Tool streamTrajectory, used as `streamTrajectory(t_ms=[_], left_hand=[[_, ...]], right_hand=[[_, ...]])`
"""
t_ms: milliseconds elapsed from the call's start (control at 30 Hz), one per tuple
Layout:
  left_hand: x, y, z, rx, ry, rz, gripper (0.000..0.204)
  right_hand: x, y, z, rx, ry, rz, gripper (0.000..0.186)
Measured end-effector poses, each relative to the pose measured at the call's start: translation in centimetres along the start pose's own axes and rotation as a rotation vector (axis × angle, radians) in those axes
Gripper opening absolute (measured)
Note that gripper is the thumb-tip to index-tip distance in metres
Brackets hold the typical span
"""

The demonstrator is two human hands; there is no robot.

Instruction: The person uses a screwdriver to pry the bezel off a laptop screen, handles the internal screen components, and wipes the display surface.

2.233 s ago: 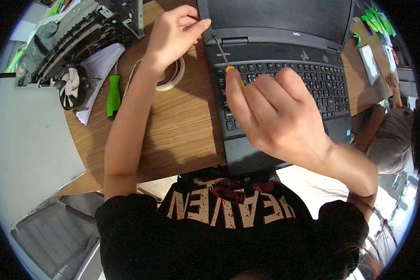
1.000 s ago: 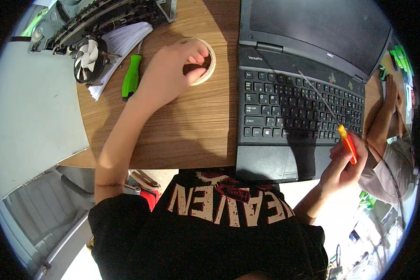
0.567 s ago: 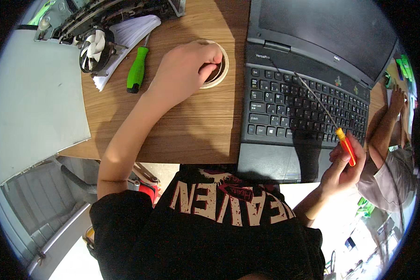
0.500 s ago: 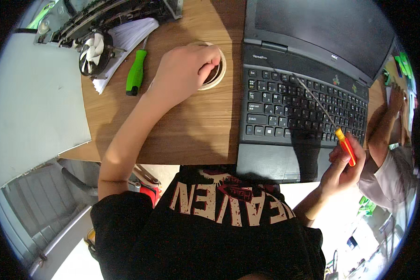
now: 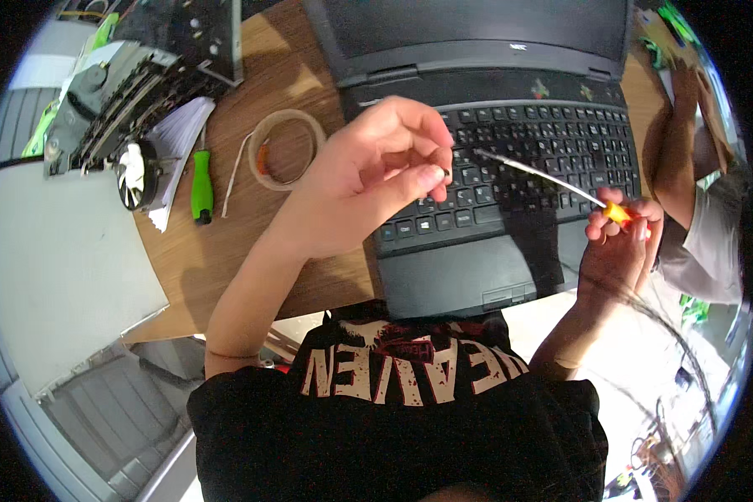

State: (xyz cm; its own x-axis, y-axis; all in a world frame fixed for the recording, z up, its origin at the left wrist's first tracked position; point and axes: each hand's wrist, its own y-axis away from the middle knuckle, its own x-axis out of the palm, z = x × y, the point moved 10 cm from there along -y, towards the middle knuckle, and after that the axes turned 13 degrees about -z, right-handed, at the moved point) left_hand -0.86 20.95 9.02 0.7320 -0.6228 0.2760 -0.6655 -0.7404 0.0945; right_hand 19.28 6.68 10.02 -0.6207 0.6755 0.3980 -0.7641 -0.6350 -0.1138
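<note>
My left hand point(image 5: 376, 176) is over the left side of the laptop point(image 5: 451, 272) keyboard, thumb and fingers pinched on a small dark piece point(image 5: 446, 173), too small to name for certain. In my right hand point(image 5: 615, 259) is a screwdriver with a yellow and red handle point(image 5: 617, 213). Its long metal shaft slants up and left over the keys, with the tip near my left fingertips. The laptop is open. Left of it, a roll of tape point(image 5: 289, 117) lies flat, a thin strip trailing from it and a small orange thing inside its ring.
A green-handled screwdriver point(image 5: 201, 188) lies left of the tape. Beyond it are a small white-bladed fan point(image 5: 131, 176), a fanned paper stack point(image 5: 176, 151) and a dismantled machine point(image 5: 125, 92). Another person's arm point(image 5: 679, 151) rests at the right. Dark cables point(image 5: 690, 360) hang near my right forearm.
My left hand has moved right from the tape roll to above the keyboard, a small dark piece now showing between its fingers. My right hand has raised the screwdriver and turned its shaft flatter.
</note>
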Motion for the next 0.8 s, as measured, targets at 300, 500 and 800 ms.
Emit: streamTrajectory(t_ms=[300,500,800], left_hand=[[5.2,-0.2,2.1,-0.081,-0.035,0.283,0.010],[6.5,0.0,2.4,-0.046,0.106,0.299,0.011],[6.7,-0.2,3.1,-0.091,0.039,0.245,0.015]], right_hand=[[-1.7,-0.1,3.1,-0.127,0.013,-0.022,0.015],[-2.7,0.2,3.5,-0.143,0.057,-0.031,0.011],[-3.5,0.4,3.3,-0.123,0.005,0.001,0.012]])
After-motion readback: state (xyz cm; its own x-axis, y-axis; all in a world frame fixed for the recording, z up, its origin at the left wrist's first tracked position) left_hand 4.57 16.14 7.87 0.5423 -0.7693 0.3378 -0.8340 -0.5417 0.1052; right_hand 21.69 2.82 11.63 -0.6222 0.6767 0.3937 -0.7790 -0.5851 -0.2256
